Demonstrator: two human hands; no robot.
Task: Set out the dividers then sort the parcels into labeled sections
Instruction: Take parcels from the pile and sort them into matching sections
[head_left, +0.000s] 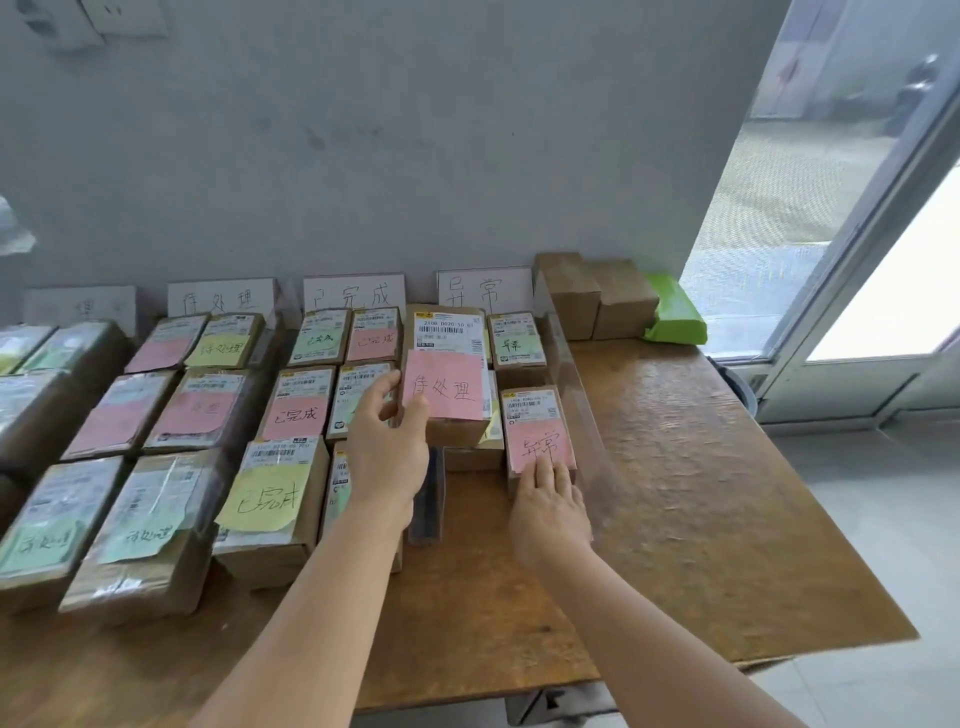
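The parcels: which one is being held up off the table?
The parcel with the pink 待处理 note, gripped by the left hand; the others lie flat.

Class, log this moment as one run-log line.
left hand: holding pink-noted parcel | right hand: flat on 异常 parcel | dividers: placed | stage: sorting

We extend both bare forearms forward. Our left hand (387, 447) closes its grip, thumb uppermost, fingers curled. Our right hand (549, 506) lies flat, palm down, fingers extended.
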